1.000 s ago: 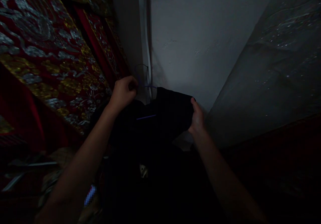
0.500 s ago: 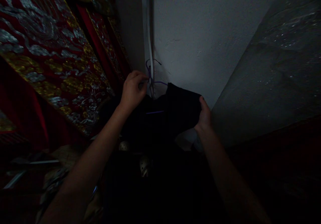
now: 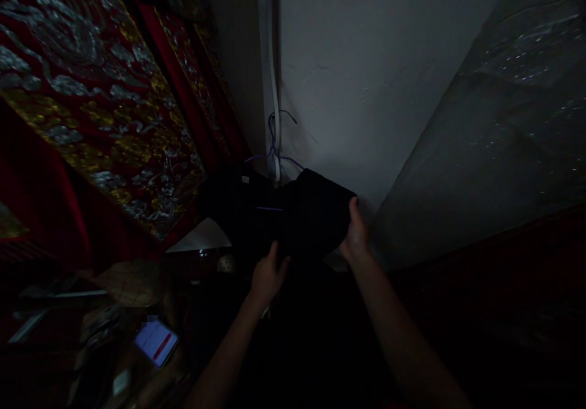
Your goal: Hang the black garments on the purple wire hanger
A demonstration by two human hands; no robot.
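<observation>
A black shirt (image 3: 320, 213) hangs on a thin purple hanger (image 3: 293, 161) against the wall. A small pale label shows near its neck. My right hand (image 3: 357, 235) grips the shirt's right side, thumb on top of the cloth and the other fingers mostly hidden behind it. Lower down, in front of the shirt, is my left hand (image 3: 267, 278). Its index finger points up and its thumb stands apart. The darkness hides whether it touches the cloth.
Red cloth with gold and silver embroidery (image 3: 128, 110) hangs at the left. A white cable (image 3: 276, 85) runs down the pale wall (image 3: 366, 61). Clear plastic sheeting (image 3: 517, 116) covers the right side. A lit phone (image 3: 156, 340) lies at lower left; beige shoes are below.
My left hand has left the hanger's neck and come down in front of the shirt. My right hand has moved slightly down and left with the cloth. The phone has come into view.
</observation>
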